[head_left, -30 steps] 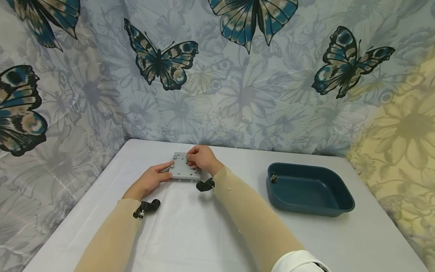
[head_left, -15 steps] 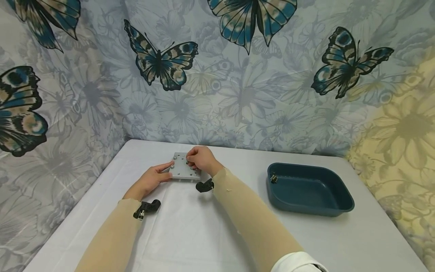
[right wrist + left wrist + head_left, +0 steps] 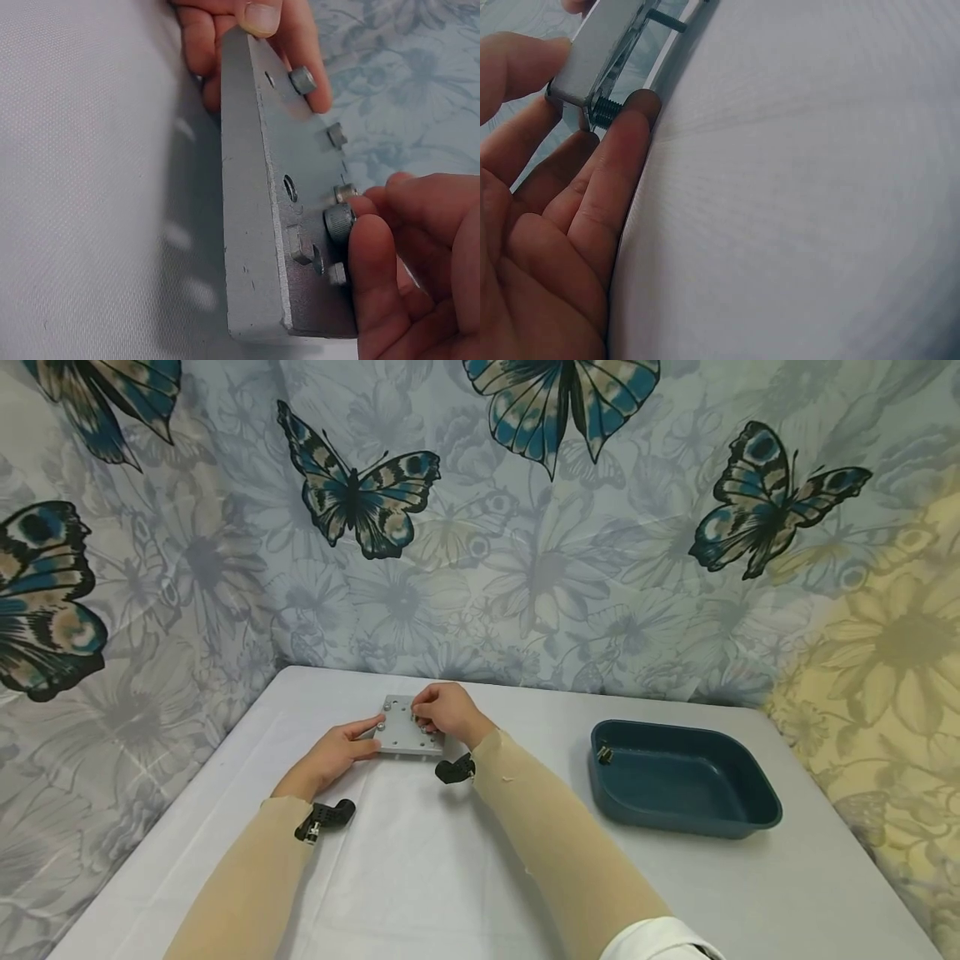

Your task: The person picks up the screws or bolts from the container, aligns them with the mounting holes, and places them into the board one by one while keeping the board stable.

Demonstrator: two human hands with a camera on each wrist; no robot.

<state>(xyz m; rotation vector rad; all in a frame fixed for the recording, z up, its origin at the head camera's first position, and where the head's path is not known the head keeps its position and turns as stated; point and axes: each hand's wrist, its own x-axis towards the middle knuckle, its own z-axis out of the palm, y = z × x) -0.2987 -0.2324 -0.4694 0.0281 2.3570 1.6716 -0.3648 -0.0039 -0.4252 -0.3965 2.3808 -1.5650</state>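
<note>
A thick grey metal plate (image 3: 397, 740) with holes sits near the back of the table, with several bolts standing in it. My left hand (image 3: 328, 762) grips its left edge, the thumb against the plate's side. In the left wrist view, threaded bolt ends (image 3: 606, 112) poke out below the plate (image 3: 592, 60), and the fingers reach under it. My right hand (image 3: 452, 712) pinches a small bolt (image 3: 345, 193) at the plate's top face. Right beside those fingertips stands a knurled socket-head bolt (image 3: 339, 223); a square-looking bolt head (image 3: 301, 246) is closer to the edge.
A dark teal tray (image 3: 693, 822) stands on the right side of the white-covered table (image 3: 420, 877). A few small brass-coloured pieces (image 3: 604, 754) lie at its left end. Butterfly-print cloth (image 3: 540, 585) hangs behind and beside the table.
Both hands stay at the plate in the same places. Only the right fingertips shift slightly at the bolt.
</note>
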